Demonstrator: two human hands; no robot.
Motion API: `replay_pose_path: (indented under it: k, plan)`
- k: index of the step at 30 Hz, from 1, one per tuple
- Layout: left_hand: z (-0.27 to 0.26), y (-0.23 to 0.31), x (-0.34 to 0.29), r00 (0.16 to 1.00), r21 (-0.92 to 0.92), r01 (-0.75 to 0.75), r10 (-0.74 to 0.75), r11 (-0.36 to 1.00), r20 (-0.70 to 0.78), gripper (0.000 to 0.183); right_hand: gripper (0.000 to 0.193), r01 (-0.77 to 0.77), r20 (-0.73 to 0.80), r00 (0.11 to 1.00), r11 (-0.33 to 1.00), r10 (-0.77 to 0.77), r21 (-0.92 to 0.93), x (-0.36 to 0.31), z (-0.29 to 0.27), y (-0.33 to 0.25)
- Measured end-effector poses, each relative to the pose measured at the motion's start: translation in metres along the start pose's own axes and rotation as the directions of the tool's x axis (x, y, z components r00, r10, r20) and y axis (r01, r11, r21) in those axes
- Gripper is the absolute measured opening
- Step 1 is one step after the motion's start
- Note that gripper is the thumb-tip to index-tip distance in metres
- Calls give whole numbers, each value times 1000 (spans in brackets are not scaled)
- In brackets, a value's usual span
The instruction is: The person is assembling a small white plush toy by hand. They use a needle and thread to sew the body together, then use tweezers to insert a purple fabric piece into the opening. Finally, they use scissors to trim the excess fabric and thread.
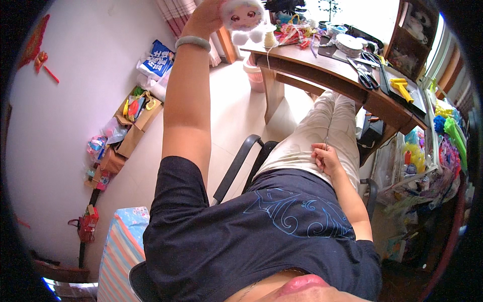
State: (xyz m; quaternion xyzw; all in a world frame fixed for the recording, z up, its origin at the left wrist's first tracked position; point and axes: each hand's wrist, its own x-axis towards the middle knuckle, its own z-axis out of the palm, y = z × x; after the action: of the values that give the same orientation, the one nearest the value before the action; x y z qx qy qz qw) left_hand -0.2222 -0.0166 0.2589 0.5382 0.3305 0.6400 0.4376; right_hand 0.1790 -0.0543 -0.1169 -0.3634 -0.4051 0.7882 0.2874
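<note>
So a white fuzzy plush with a printed pink-eyed face [243,16] is held up by the left hand [204,21], near the left end of the brown wooden surface [314,64] — its edge is gripped by the fingers, partly cut off at the top. The right hand [327,158] is held over the beige trousers [294,146], fingers curled; whether anything's being pinched can't be told. Black-handled scissors [364,75] and a yellow glue gun [401,89] are left on the surface.

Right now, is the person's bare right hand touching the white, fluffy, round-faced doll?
Apart. The head view shows a wide gap: right hand low over the lap, doll up at the left hand.
</note>
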Motion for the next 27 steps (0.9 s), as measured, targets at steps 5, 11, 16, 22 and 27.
replay_pose_path:
  k: [5,11,16,22,27]
  plan:
    - [5,11,9,995,-17,58,-56,998,85,21,24,3,-1,1000,1000,-3,7,2,-2,1]
    - [-10,19,11,963,-7,259,-259,966,-75,24,23,12,15,1000,1000,-12,16,-1,-1,1]
    - [4,11,11,983,-74,156,-163,985,-89,20,23,9,3,1000,1000,-9,29,1,-4,3]
    - [1,12,11,981,-72,178,-183,981,-72,26,23,6,4,1000,999,-6,35,2,-3,2]
    - [8,25,9,913,657,-395,351,642,206,24,26,-1,27,1000,1000,1,-2,3,-5,4]
